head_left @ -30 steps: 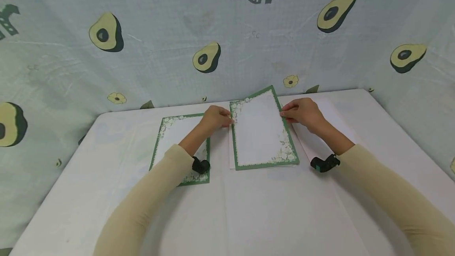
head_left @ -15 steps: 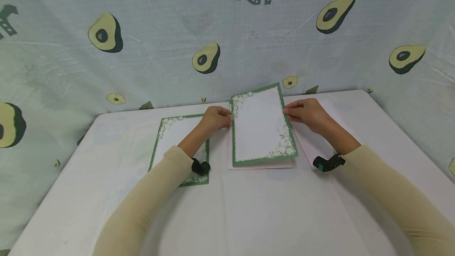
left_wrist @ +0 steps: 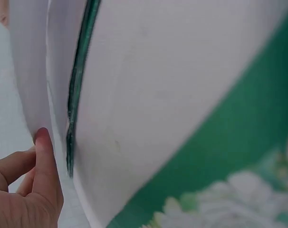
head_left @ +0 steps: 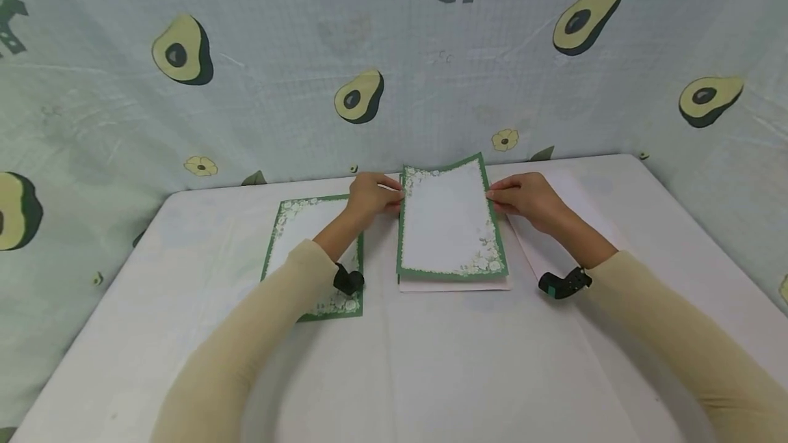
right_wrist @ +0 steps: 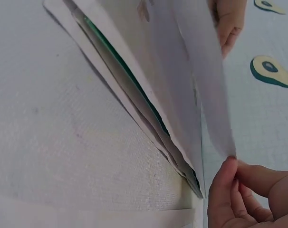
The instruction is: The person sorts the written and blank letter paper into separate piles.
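Observation:
Both hands hold a white paper sheet (head_left: 446,221) with a green flowered border, in the head view at the back middle of the table. My left hand (head_left: 372,195) pinches its left edge and my right hand (head_left: 523,200) its right edge. The sheet bows and is raised over a stack of paper (head_left: 455,286), whose pale front strip shows below it. In the left wrist view the fingers of the left hand (left_wrist: 30,194) grip the sheet's edge. The right wrist view has the right hand (right_wrist: 248,194) pinching a corner, thumb against forefinger, with layered sheets (right_wrist: 129,90) beside it.
Another green-bordered sheet (head_left: 308,224) lies at the left, partly under the left forearm. A pale sheet (head_left: 548,251) lies beneath the right forearm. A cloth backdrop (head_left: 271,122) printed with avocados rises behind the white-covered table (head_left: 462,368).
The sheet's lower edge has shifted back and up, baring the pale front strip of the stack. The sheet has straightened from its earlier slant. My left hand has moved slightly farther back.

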The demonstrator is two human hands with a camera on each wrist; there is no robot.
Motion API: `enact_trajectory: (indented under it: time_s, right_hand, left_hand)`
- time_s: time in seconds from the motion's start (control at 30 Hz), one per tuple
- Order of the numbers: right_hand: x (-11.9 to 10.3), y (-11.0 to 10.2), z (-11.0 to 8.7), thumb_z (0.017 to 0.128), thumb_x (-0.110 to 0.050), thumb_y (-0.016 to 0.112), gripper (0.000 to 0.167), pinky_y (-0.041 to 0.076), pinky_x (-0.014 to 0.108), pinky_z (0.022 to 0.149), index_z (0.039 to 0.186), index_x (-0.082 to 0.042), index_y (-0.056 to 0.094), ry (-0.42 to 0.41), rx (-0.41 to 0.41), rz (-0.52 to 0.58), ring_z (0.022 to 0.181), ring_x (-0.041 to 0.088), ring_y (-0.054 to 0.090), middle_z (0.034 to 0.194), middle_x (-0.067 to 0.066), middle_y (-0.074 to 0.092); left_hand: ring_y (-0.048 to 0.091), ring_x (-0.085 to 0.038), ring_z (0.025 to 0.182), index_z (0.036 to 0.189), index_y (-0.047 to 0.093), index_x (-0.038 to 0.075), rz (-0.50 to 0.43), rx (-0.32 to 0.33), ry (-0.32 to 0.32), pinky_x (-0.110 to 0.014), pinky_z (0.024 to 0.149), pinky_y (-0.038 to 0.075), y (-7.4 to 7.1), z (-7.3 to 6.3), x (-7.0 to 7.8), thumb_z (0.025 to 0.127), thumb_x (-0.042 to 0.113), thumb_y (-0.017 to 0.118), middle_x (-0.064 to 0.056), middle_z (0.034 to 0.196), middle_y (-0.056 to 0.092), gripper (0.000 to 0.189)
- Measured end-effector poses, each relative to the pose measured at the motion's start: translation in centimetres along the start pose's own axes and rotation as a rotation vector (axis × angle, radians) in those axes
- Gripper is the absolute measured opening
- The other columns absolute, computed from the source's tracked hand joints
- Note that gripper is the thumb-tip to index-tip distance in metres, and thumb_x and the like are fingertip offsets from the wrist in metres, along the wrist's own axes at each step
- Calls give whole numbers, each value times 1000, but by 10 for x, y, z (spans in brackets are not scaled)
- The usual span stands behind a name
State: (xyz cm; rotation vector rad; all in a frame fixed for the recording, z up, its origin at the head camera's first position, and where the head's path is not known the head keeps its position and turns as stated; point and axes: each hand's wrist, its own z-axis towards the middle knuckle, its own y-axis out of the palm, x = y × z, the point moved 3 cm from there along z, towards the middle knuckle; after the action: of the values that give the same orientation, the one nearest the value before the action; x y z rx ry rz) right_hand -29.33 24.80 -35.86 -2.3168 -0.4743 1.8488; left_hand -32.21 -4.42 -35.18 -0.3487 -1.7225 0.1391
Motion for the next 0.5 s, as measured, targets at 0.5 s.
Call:
enact_trajectory:
  time_s: [0.5]
  right_hand:
    - [1, 0, -5, 96, -11, 73, 28, 60, 22, 77, 119, 3, 69, -125, 10, -328, 87, 14, 74, 109, 17, 74]
  left_hand:
    - [75, -30, 97, 112, 74, -7, 6, -36, -40, -33, 83, 63, 1, 2, -3, 92, -3, 72, -21, 117, 71, 20]
